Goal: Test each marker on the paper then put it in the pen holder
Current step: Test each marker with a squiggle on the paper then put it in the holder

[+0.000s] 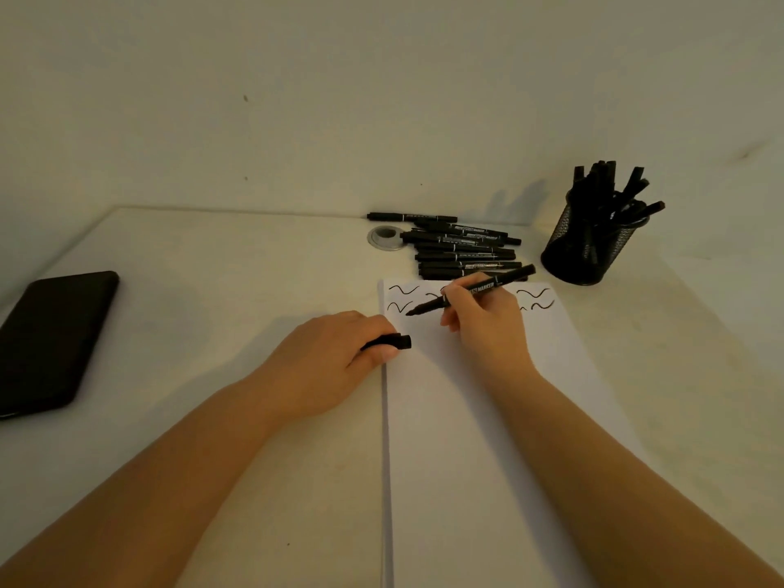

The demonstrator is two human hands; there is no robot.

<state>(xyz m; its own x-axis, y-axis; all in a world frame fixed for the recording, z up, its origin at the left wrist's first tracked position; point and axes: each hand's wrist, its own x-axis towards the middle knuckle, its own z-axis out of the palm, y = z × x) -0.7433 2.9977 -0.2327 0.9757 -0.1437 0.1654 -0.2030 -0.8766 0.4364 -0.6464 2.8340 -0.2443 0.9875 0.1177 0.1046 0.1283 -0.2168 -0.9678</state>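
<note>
A white sheet of paper (488,418) lies on the table, with several black squiggles along its far edge. My right hand (483,324) grips an uncapped black marker (505,283), whose tip touches the paper near the squiggles at the far left. At the paper's left edge, my left hand (326,362) is closed around the marker's black cap (396,342). A pile of several black markers (458,248) lies just beyond the paper. A black mesh pen holder (589,248) stands at the far right with several markers in it.
A black phone (51,341) lies flat at the table's left side. A round metal cable grommet (384,238) sits in the tabletop left of the marker pile. The wall rises right behind the table.
</note>
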